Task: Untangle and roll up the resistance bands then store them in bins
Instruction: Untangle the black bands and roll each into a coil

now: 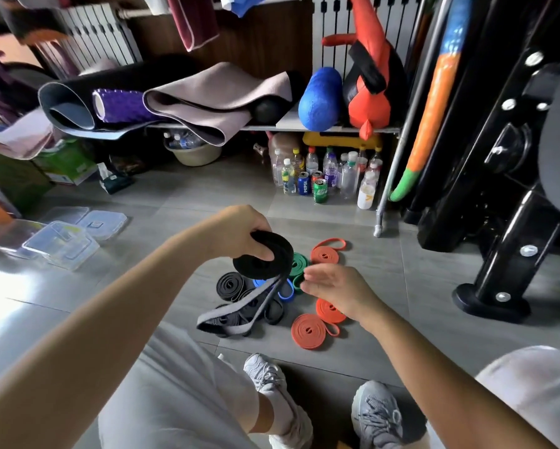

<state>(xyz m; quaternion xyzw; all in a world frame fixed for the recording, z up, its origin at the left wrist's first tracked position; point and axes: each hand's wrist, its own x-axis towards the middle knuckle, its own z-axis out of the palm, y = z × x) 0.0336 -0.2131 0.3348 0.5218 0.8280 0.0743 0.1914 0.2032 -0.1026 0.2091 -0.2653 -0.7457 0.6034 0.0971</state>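
Seen from the head camera, the person is crouching over a grey tiled floor (385, 280) with both hands held above a pile of resistance bands.

The left hand (236, 234) is gripping one black band (262, 256) that is wound into a flat coil, with the thumb lying on its upper face and the fingers curling over the far rim. The band's loose tail (226, 319) is hanging from the coil down toward the floor.

The right hand (333, 290) is hovering just beside the coil with its fingers relaxed and slightly apart, holding nothing. Whether the fingertips are touching the tail cannot be told.

On the floor, three orange rolls (307, 330) are lying around the right side of the pile, two of them near the right wrist and one farther back. One green roll (299, 267) is sitting beside the right fingertips. One blue band (285, 291) is showing under the tail. One dark rolled band (231, 285) is lying at the left, and more black band is lying in a heap (272, 311) whose count is unclear.

Clear plastic bins (61, 244) are standing well apart to the left, with two lids (103, 220) lying behind them.

Bare tile is lying open between the bins and the pile. A shelf leg (379, 228) is standing behind the pile, and a black machine foot (492, 299) is bounding the right side.
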